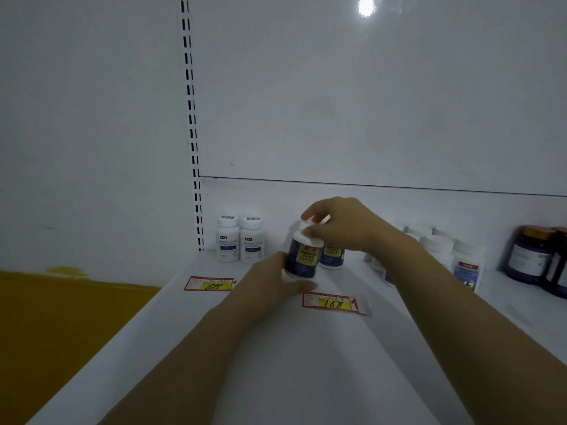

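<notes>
A dark blue bottle (302, 259) with a yellow label and a white cap is held just above the white shelf (276, 348), near its middle. My left hand (276, 283) grips the bottle's lower body from the left and underneath. My right hand (340, 223) reaches in from the right, its fingers pinching the white cap from above. A second bottle (332, 256) of the same kind stands right behind it, partly hidden.
Two white bottles (240, 240) stand at the back left beside the slotted upright (191, 127). Several white bottles (445, 253) and dark purple jars (535, 256) stand at the right. Price tags reading 88 (210, 284) and 168 (333, 303) lie on the shelf.
</notes>
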`<state>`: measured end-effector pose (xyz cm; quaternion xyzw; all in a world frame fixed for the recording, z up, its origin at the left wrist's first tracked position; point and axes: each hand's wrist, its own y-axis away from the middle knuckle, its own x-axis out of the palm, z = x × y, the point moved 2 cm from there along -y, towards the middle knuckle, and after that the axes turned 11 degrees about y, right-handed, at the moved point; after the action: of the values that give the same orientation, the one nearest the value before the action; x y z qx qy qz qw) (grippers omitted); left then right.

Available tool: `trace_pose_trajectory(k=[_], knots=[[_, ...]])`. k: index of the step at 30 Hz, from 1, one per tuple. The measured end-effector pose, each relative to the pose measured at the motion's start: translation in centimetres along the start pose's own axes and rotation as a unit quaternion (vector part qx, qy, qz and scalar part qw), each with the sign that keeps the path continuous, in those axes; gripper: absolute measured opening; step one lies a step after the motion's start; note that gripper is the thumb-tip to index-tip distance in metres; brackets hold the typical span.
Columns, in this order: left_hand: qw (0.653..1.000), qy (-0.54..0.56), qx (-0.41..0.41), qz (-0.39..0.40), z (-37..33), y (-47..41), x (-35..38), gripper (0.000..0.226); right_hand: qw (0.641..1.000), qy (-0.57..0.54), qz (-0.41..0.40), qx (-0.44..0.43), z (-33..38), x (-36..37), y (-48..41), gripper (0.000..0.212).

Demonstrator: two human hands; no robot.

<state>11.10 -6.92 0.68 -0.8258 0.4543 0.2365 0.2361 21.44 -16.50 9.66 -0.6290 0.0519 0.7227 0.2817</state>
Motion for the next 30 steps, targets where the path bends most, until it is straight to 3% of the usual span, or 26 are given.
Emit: trace_pose_trajectory(k=[5, 8, 16, 27, 30], knots=[[0.995, -0.078, -0.017, 0.06, 0.3, 0.5, 1.4, 0.102, 0.998, 0.071, -0.002, -0.001, -0.3, 0.1, -3.3, 0.039], [0.984, -0.152, 0.0, 0.092, 0.3, 0.8, 1.9, 0.113, 0.995, 0.097, -0.001, 0.001, -0.5, 1.1, -4.7, 0.038], [0.966, -0.219, -0.008, 0.136, 0.7, 0.8, 2.3, 0.112, 0.989, 0.149, 0.019, 0.009, -1.9, 3.6, -5.7, 0.039], [0.963, -0.224, -0.015, 0.15, 0.6, 0.9, 2.2, 0.11, 0.992, 0.099, -0.069, 0.042, -3.2, 3.0, -4.7, 0.042], [0.962, -0.228, -0.014, 0.15, 0.6, 1.0, 2.2, 0.11, 0.985, 0.154, -0.024, 0.071, -4.6, 3.2, -4.1, 0.042]])
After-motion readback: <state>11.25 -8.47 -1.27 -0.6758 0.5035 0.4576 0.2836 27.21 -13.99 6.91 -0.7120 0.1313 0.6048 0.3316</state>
